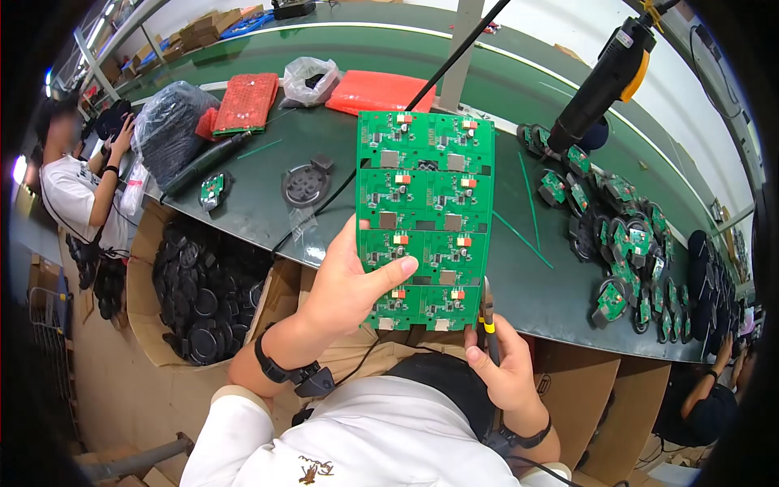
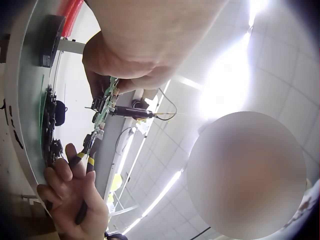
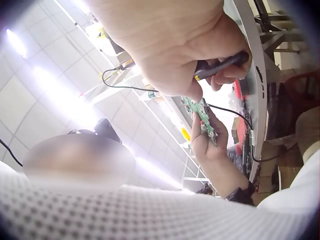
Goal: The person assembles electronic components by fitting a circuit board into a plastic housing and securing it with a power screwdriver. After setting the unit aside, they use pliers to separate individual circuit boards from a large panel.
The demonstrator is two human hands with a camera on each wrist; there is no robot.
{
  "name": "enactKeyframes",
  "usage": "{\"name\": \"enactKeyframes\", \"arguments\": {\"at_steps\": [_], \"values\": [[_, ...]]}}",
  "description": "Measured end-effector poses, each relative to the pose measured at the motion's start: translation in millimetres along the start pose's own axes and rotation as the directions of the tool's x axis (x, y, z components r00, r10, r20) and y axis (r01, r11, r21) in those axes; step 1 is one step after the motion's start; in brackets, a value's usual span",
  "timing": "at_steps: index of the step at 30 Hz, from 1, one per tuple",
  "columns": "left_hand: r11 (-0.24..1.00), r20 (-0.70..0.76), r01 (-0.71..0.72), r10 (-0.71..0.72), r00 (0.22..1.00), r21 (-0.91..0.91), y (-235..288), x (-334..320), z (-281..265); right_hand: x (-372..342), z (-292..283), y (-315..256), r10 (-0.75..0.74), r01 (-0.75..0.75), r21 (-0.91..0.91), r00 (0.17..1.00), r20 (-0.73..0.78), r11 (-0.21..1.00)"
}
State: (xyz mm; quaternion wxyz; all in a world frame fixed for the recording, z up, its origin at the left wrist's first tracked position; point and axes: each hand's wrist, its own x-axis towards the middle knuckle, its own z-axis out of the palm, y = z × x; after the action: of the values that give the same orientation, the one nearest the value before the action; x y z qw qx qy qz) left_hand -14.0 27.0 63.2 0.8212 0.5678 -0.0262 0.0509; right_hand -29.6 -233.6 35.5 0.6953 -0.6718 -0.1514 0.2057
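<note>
A green circuit board panel (image 1: 426,219) with repeated sections is held up above the workbench's near edge. The left hand (image 1: 345,284) grips its lower left side, thumb across the front and fingers behind. Pliers (image 1: 489,329) with black and yellow handles are in the right hand (image 1: 507,369), their jaws at the panel's lower right edge. In the left wrist view the right hand (image 2: 75,200) has its fingers curled round the plier handles, and the left hand (image 2: 130,60) holds the panel (image 2: 105,107) edge-on. The right wrist view shows the pliers (image 3: 222,66) in the right hand (image 3: 175,55).
Many black parts with green boards (image 1: 621,235) lie at the bench's right, under a hanging electric screwdriver (image 1: 604,81). Red bubble-wrap packs (image 1: 246,103) and a plastic bag (image 1: 311,81) sit at the back. A carton (image 1: 142,284) of black round parts stands at left. Other people are at both sides.
</note>
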Motion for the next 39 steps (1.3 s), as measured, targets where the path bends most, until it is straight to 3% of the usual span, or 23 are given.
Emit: {"name": "enactKeyframes", "arguments": {"at_steps": [9,10,12,13,15,16,18,19,21,22,24,27,34,36,37,39], "values": [[0.999,0.005,-0.014,0.014,1.0,0.039,-2,6,-1,1,-4,1,0.005,-0.005,-0.032,1.0,-0.002,0.999],[1.0,0.016,0.017,-0.017,1.0,-0.018,-1,7,-1,1,-6,5,0.005,-0.005,-0.033,1.0,-0.002,0.999],[0.996,0.028,0.048,-0.046,0.999,-0.077,0,10,-2,1,-11,15,0.035,-0.059,0.21,0.993,0.114,0.976],[0.989,0.041,0.098,-0.094,0.995,-0.113,0,12,-3,1,-9,14,0.035,-0.059,0.208,0.993,0.114,0.976],[0.978,0.057,0.146,-0.139,0.989,-0.149,-3,13,-4,2,-2,10,0.031,-0.163,0.589,0.973,0.228,0.792],[0.961,0.096,0.147,-0.128,0.987,-0.234,-6,14,-3,2,-1,11,0.031,-0.162,0.588,0.973,0.227,0.793],[0.936,0.135,0.15,-0.111,0.985,-0.318,-10,15,-3,1,-1,14,-0.005,-0.234,0.72,0.95,0.313,0.654],[0.935,0.135,0.144,-0.105,0.985,-0.325,-12,15,-4,2,-1,14,-0.004,-0.234,0.718,0.95,0.313,0.655],[0.933,0.137,0.139,-0.098,0.986,-0.333,-11,15,-5,3,-3,12,0.035,-0.165,0.57,0.972,0.232,0.805],[0.964,0.097,0.12,-0.099,0.99,-0.238,-8,15,-7,4,-5,10,0.035,-0.163,0.569,0.973,0.23,0.806],[0.984,0.058,0.105,-0.098,0.994,-0.142,-6,14,-7,6,-10,2,0.045,-0.058,0.137,0.994,0.095,0.989],[0.996,0.069,0.067,-0.063,0.996,-0.064,-6,12,-5,11,-8,-4,-0.021,0.017,0.103,0.999,0.045,0.994],[0.999,0.129,0.037,-0.036,0.991,-0.011,-10,12,-6,11,-8,0,-0.021,0.021,0.092,1.0,0.009,0.996],[0.999,0.138,0.033,-0.031,0.99,-0.015,-10,12,-5,8,-9,6,0.056,-0.073,0.266,0.996,0.071,0.961],[0.993,0.157,0.092,-0.079,0.984,-0.079,-10,11,-4,8,-9,9,0.057,-0.073,0.267,0.996,0.07,0.961],[0.978,0.18,0.153,-0.127,0.976,-0.142,-12,10,-2,7,-10,15,-0.034,-0.112,0.6,0.973,0.228,0.792]]}}
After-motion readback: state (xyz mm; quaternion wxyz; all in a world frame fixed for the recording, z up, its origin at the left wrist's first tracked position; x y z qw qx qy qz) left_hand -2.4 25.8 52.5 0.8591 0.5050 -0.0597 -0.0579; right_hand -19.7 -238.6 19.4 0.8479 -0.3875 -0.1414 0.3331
